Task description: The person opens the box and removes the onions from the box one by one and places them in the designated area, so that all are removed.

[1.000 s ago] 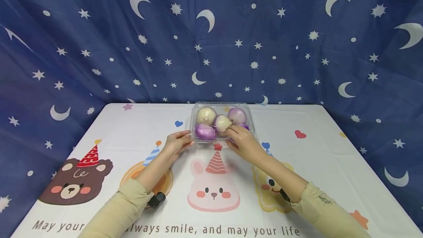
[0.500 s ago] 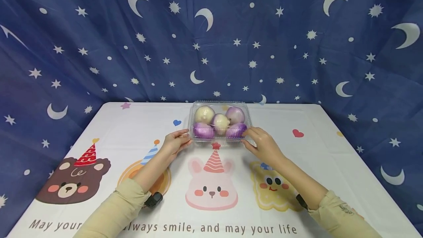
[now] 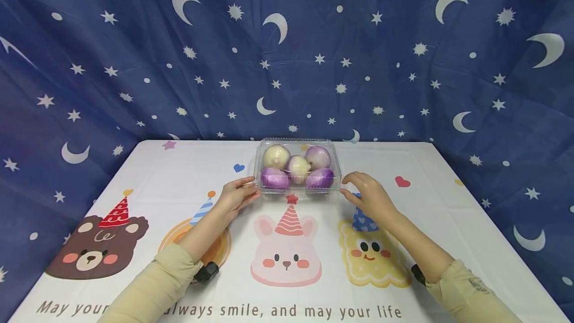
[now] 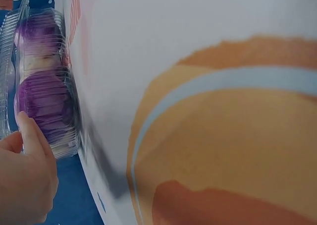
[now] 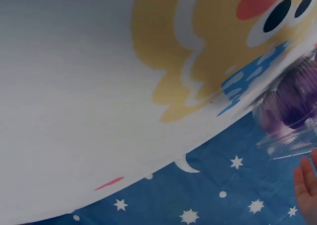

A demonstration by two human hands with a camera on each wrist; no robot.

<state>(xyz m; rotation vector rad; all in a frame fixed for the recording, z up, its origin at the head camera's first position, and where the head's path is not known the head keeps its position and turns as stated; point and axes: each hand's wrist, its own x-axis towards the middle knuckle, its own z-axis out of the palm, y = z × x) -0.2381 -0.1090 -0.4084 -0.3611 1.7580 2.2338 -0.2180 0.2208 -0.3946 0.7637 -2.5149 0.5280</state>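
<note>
Tablecloth: read "May your", then "always smile, and may your life".
Clear box: sat near the tablecloth's far edge, holding five onions.
Left hand: you pinched its left corner.
Right hand: your fingers curved loosely beside it, gripping nothing.
Right sleeve: print was illegible.

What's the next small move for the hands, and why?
I'd probably bring the right hand in to grip the clear box at its right front corner: the left hand touches the left one, while the right hand, curved beside the box, shows no clear grip.
</note>
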